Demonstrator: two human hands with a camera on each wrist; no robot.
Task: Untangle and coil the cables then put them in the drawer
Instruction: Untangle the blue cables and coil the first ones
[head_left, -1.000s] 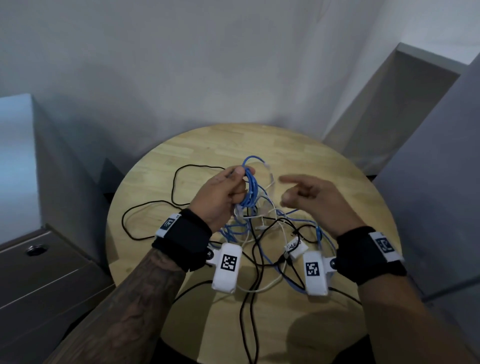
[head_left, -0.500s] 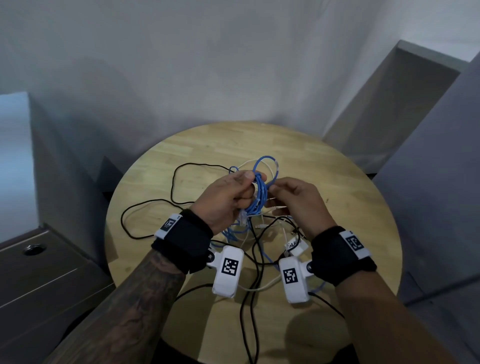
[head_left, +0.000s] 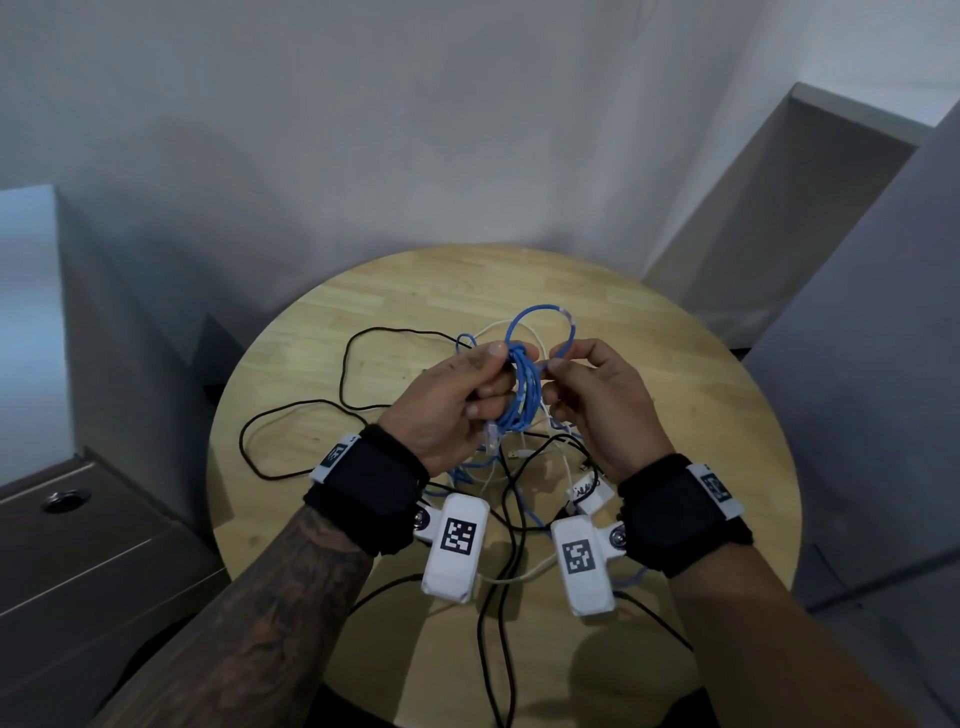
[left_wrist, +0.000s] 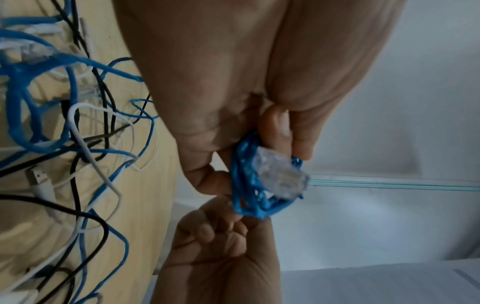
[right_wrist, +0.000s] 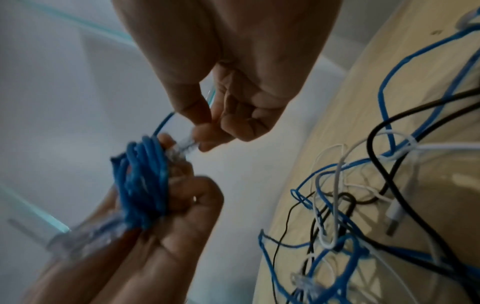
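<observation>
A blue network cable, wound into a coil (head_left: 522, 397), is gripped by my left hand (head_left: 493, 371) above the round wooden table (head_left: 675, 395). My right hand (head_left: 556, 362) pinches the cable's free end beside the coil, and a blue loop (head_left: 540, 314) arches over both hands. The right wrist view shows the right fingertips (right_wrist: 205, 131) on a clear plug (right_wrist: 185, 143) against the coil (right_wrist: 141, 185). Another clear plug (left_wrist: 281, 176) sticks out of the coil (left_wrist: 246, 185) in the left wrist view. More blue, black (head_left: 343, 374) and white cables lie tangled underneath.
A grey drawer unit (head_left: 78, 551) with a round pull stands to the left of the table, its drawers closed. Grey cabinets rise at the right (head_left: 857, 364). A white USB plug (right_wrist: 394, 218) lies in the tangle. Black cables run off the table's near edge.
My right hand, open and apart a second ago, has come in to the coil and pinched the blue cable's end. The loop above the hands has grown wider.
</observation>
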